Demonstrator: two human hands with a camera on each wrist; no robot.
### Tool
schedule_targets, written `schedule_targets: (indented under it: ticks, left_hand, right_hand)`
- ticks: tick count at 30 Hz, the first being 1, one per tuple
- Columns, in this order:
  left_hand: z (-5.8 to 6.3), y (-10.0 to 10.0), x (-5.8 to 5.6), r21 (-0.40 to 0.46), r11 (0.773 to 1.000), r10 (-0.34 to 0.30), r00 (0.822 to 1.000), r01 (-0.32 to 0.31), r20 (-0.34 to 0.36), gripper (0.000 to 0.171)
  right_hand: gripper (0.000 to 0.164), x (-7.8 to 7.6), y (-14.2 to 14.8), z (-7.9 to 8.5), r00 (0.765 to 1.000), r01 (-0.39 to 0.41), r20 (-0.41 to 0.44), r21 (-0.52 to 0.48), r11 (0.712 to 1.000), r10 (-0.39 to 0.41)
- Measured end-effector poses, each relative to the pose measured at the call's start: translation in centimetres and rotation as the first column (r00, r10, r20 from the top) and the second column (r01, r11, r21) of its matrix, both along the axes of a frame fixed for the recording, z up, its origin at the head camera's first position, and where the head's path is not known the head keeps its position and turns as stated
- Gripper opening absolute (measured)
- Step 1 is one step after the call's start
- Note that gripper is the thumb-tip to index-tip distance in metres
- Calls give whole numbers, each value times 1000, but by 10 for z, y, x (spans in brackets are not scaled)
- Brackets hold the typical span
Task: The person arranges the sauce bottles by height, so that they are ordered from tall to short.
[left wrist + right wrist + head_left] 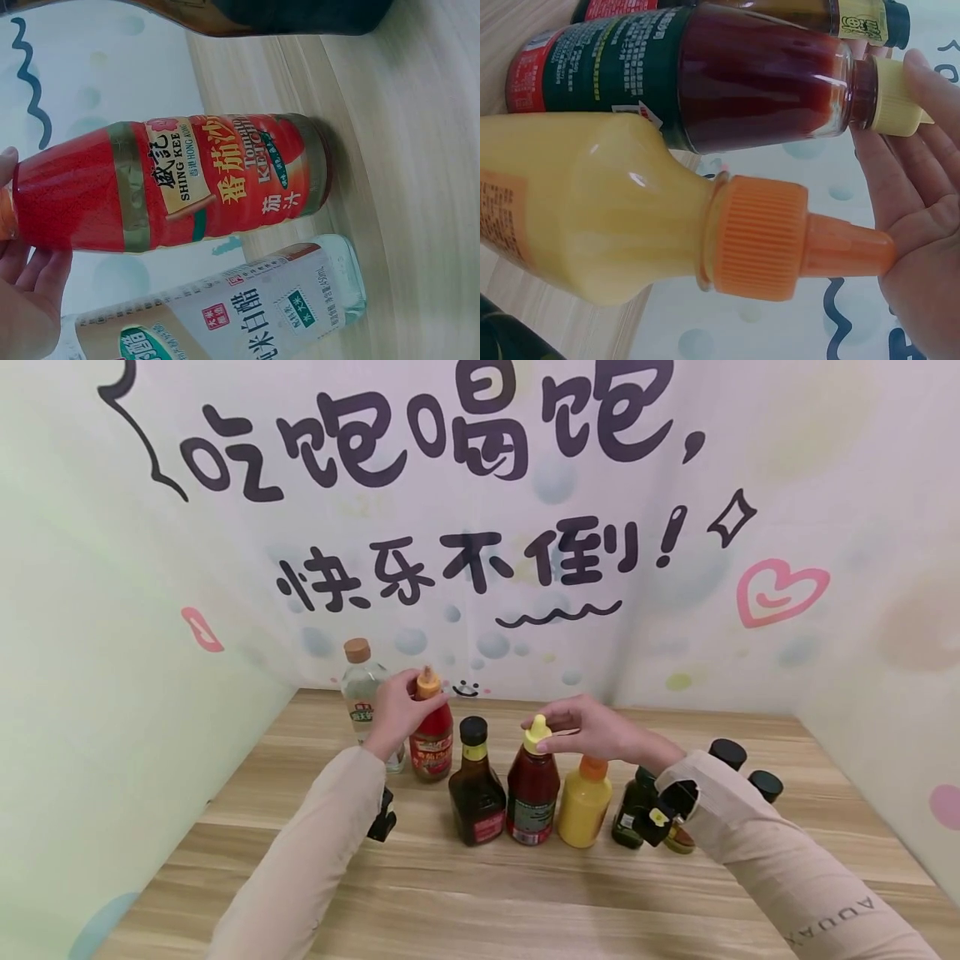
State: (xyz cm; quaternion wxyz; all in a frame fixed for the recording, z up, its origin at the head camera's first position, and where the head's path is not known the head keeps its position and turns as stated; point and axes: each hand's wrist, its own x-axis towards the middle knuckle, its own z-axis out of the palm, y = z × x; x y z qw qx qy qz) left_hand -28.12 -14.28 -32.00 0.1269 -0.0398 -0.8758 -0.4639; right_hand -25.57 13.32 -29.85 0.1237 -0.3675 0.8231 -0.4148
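With the black-capped bottle (477, 797) as landmark, the left hand (397, 712) pinches the neck of the ketchup bottle (432, 743), behind and left of it; the right hand (592, 728) pinches the yellow cap (537, 737) of the dark red bottle (532, 793), just to its right. Best, I judge, to move both gently and upright (holds this high could let bases swing), sparing the yellow bottle (583, 810) farther right.

On table (450, 902) | vinegar bottle (360, 700) left of ketchup bottle (432, 747) | backdrop (675, 643) behind both
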Motion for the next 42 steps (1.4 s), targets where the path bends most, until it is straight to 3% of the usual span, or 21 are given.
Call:
schedule_targets:
  ticks: [15,24,31,42]
  left_hand:
    - [-5,0,-6,39,999,21,998,-24,63,43]
    - [-11,-4,-6,57,998,31,999,-31,-8,42]
    - [-10,-4,-10,50,999,9,998,-12,60,42]
    - [-8,-7,-10,30,999,11,996,-13,85,45]
  right_hand:
    - [34,1,0,2,1000,-8,-4,13,1000,8]
    - [36,1,2,1,1000,-8,9,7,1000,8]
    - [37,1,1,1,1000,-2,24,6,1000,2]
    - [36,1,1,-1,1000,-13,8,-12,1000,13]
